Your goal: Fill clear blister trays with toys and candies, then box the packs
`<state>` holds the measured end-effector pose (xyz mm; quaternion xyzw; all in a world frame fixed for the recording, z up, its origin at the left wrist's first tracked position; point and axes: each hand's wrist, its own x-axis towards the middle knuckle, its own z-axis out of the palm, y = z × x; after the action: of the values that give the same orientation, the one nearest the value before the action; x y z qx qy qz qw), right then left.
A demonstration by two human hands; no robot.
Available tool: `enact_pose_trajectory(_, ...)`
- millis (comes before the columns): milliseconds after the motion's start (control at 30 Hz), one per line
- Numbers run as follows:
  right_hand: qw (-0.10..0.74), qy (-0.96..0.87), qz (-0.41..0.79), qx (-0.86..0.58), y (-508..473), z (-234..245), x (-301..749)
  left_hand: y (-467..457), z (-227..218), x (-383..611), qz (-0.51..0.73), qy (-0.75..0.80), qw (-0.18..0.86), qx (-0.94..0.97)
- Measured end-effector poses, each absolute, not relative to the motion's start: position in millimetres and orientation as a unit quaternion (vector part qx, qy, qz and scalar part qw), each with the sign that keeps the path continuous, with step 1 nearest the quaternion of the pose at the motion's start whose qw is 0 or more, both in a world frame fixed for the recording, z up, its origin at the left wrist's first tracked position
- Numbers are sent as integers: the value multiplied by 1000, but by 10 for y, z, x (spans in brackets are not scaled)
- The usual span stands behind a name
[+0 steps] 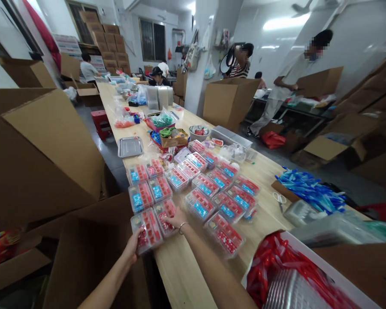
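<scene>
On the near left, an open cardboard carton [93, 244] lies below the edge of the wooden table [180, 274]. Next to it, the left hand [134, 245] is clamped on the near left corner of a clear box [152, 227], its fingertips over the lid; whatever supports the underside is hidden. This box, at the table's near left edge, shows red compartments and looks light, with a thin, stiff but slightly flexible plastic shell. The lid is probably slick, so the side walls should give a surer hold than the top, and a hard squeeze could bow or crack it. Just right of it, the right hand [176, 219] lies over the right side of a neighbouring box [164, 214], thumb across the lid; I cannot tell whether its fingers are closed on the wall. That one likely handles alike, best taken by opposite long sides and kept level, since loose pieces inside could shift. Farther right, similar filled boxes [200, 205] sit close together, some seemingly stacked, so a careless pull could slide a neighbour. At the near right is a white-edged carton [321, 266] of red items [268, 262].
</scene>
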<state>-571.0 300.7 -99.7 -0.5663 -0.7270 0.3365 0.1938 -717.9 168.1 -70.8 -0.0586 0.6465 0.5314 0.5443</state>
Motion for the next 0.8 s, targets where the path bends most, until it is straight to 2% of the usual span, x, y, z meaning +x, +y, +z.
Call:
enact_pose_trajectory(100, 174, -730, 335, -570, 2969, -868, -5716, 1676, -678, -7192, 514, 653, 554, -56)
enact_pose_trajectory(200, 210, -747, 317, -546, 2942, -691, -5563, 1622, -649, -7273, 485, 677, 553, -15)
enact_pose_trajectory(267, 254, -765, 284, -519, 2975, -585, -5304, 1579, -622, -7341, 454, 756, 471, 37)
enact_pose_trajectory(367, 285, -755, 236, -541, 3098, -505, -4692, 1585, -576, -7354, 386, 865, 268, 174)
enact_pose_trajectory(467, 275, -712, 206, -612, 3177, -567, -4019, 1758, -517, -7125, 349, 842, 160, 379)
enact_pose_trajectory(533, 263, -685, 173, -657, 3138, -693, -3684, 1964, -463, -6827, 313, 794, 147, 500)
enact_pose_trajectory(633, 229, -670, 130, -694, 2955, -942, -3452, 2342, -385, -6297, 209, 723, 183, 632)
enact_pose_trajectory(800, 211, -707, 81, -670, 2685, -1157, -3447, 2873, -448, -5748, 80, 622, 244, 740)
